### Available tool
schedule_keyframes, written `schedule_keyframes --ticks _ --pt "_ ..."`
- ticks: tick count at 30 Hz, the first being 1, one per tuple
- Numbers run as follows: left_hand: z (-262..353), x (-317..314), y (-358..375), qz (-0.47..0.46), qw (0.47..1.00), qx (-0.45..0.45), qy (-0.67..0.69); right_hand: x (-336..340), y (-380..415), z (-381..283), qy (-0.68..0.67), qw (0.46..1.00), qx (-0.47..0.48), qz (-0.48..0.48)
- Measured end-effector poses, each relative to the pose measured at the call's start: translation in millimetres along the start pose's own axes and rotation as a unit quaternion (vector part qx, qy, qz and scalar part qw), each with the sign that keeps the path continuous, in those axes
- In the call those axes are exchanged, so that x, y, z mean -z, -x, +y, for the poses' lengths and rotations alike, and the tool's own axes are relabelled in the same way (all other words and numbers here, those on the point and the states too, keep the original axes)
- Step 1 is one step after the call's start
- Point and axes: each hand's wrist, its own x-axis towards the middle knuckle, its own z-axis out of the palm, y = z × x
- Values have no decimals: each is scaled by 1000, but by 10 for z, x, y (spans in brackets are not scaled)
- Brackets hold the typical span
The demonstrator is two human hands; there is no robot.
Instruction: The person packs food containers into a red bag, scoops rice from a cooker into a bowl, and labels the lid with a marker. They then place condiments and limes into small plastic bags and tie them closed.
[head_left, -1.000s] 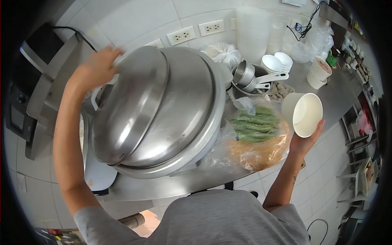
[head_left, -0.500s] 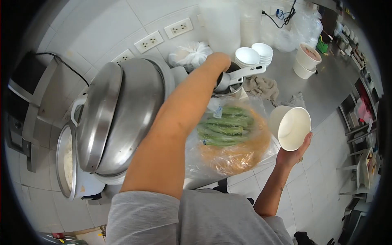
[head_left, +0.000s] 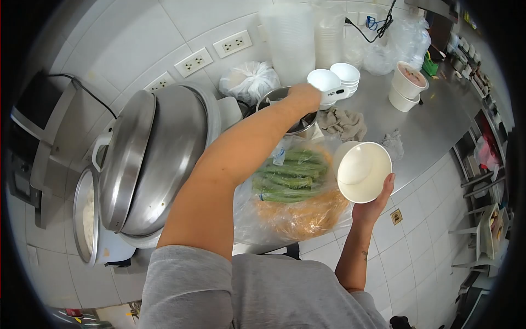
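Note:
My left hand (head_left: 304, 99) reaches across to a metal pot (head_left: 264, 103) at the back of the counter. Its fingers are closed over the handle of a white-handled scoop (head_left: 341, 92), whose end sticks out to the right; the scoop's head is hidden behind the hand. At the right, my right hand (head_left: 373, 204) grips a white paper bowl (head_left: 359, 175) from below and the side, thumb on its outer wall. The bowl tilts toward me, and its inside looks bare. Below the left forearm lies a clear plastic bag (head_left: 246, 219) with green okra (head_left: 290, 178) and something orange-brown.
Large steel lids (head_left: 170, 159) cover a pot at left, beside a rice container (head_left: 87, 219). White small bowls (head_left: 345, 72) stand stacked behind the pot. A crumpled cloth (head_left: 342, 124) lies near them. Two white tubs (head_left: 404, 101) are stacked at the far right.
My left hand has moved from behind the pot onto the scoop's white handle. The paper bowl has shifted left in view, with my right hand still around it.

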Motion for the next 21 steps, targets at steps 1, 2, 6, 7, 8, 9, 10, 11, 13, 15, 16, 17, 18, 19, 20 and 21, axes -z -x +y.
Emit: schedule_keyframes --ticks 1,2,6,7,8,9,10,11,13,15,16,17,18,19,20,21 --pt "27 -40 -90 29 999 -40 -10 27 3 24 6 1000 -8 -6" --pt "28 -161 -202 50 997 -51 4 51 6 45 5 1000 -9 0" --pt "8 -222 -251 86 994 -40 61 36 -1 121 12 1000 -22 -12" --pt "8 -154 -210 81 993 -25 76 28 8 142 17 999 -28 -22" --pt "-9 -111 -189 67 995 -35 69 14 15 166 10 999 -37 -24" --pt "-36 -60 -165 53 996 -43 63 -7 19 195 3 999 -46 -28" --pt "-58 -26 -138 40 996 -52 58 -30 22 220 -3 998 -54 -33" --pt "-46 -15 -98 18 997 -56 58 -54 23 237 1 998 -55 -36" --pt "17 -14 -39 -25 996 -66 55 -129 15 265 6 998 -54 -45" --pt "37 -97 39 9 996 -66 54 -236 38 270 7 997 -54 -51" --pt "28 -132 55 27 996 -67 54 -278 47 272 8 997 -55 -54" --pt "12 -143 48 35 995 -78 48 -295 51 284 15 997 -50 -62" --pt "1 -158 39 43 994 -90 43 -296 60 298 22 996 -45 -68" --pt "-1 -140 56 52 993 -102 39 -296 69 300 31 996 -39 -75" --pt "-17 -90 48 59 991 -111 41 -307 70 280 41 996 -40 -68" --pt "-47 -17 27 66 990 -120 42 -324 75 253 50 996 -41 -61"
